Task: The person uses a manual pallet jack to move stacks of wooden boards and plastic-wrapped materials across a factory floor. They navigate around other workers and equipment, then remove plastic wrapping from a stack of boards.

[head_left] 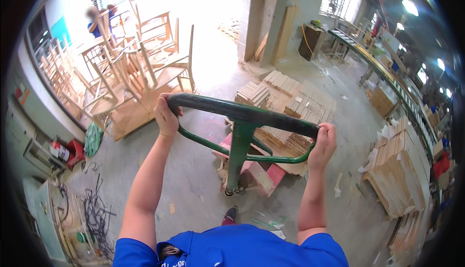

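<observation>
In the head view, the bare left hand [168, 117] at nine o'clock and bare right hand [323, 148] at three gripped the green-and-black metal loop handle [240, 136] at centre. It looked stiff; stacked pale wooden blocks [310, 106] at two o'clock seemed heavy. Its ends suited steering.

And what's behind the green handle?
Stacked wood pieces and some red parts. The handle covers bits of both, so what's right behind it can't be seen.
</observation>
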The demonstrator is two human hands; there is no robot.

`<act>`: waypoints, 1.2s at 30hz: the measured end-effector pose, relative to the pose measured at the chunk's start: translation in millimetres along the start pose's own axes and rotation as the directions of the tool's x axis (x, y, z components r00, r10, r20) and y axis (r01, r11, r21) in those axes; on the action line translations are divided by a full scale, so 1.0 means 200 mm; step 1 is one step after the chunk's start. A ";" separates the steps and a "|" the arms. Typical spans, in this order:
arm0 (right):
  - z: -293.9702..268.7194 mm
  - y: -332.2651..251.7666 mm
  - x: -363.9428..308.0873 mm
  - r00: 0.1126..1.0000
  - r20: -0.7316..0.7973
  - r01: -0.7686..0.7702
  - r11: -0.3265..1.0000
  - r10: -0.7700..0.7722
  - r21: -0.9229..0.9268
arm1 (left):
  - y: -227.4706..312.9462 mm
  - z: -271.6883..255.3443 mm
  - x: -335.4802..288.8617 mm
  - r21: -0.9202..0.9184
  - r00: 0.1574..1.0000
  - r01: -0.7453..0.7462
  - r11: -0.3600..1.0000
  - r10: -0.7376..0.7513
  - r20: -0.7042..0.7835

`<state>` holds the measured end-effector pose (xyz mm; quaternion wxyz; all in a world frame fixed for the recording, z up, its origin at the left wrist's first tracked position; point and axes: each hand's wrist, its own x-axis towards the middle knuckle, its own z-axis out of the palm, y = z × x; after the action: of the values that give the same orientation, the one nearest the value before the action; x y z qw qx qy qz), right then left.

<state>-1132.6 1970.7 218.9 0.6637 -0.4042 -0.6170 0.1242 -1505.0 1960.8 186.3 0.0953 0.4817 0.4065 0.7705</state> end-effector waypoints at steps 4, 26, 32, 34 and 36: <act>0.09 0.05 0.09 0.998 -0.038 0.054 0.996 -0.057 -0.068 | -0.21 0.17 0.29 -0.049 0.998 0.058 0.997 -0.057 0.027; 0.54 0.47 0.54 0.915 -0.401 -0.127 0.967 0.029 -0.220 | -1.34 1.56 1.10 -0.205 0.868 0.339 0.918 -0.222 0.444; 0.56 0.71 0.77 0.863 -0.505 -0.186 0.935 0.008 -0.303 | -1.55 2.33 1.14 -0.221 0.827 0.420 0.880 -0.270 0.494; 0.48 0.77 0.86 0.846 -0.532 -0.178 0.919 -0.041 -0.353 | -1.58 2.53 1.10 -0.319 0.855 0.369 0.873 -0.184 0.486; 0.40 0.83 0.95 0.853 -0.516 -0.144 0.914 -0.080 -0.380 | -1.61 2.71 1.06 -0.289 0.855 0.363 0.886 -0.193 0.481</act>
<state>-1111.7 2235.2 233.7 0.7052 -0.5614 -0.4190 -0.1091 -1249.8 2574.0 206.5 0.3857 0.5508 0.2882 0.6817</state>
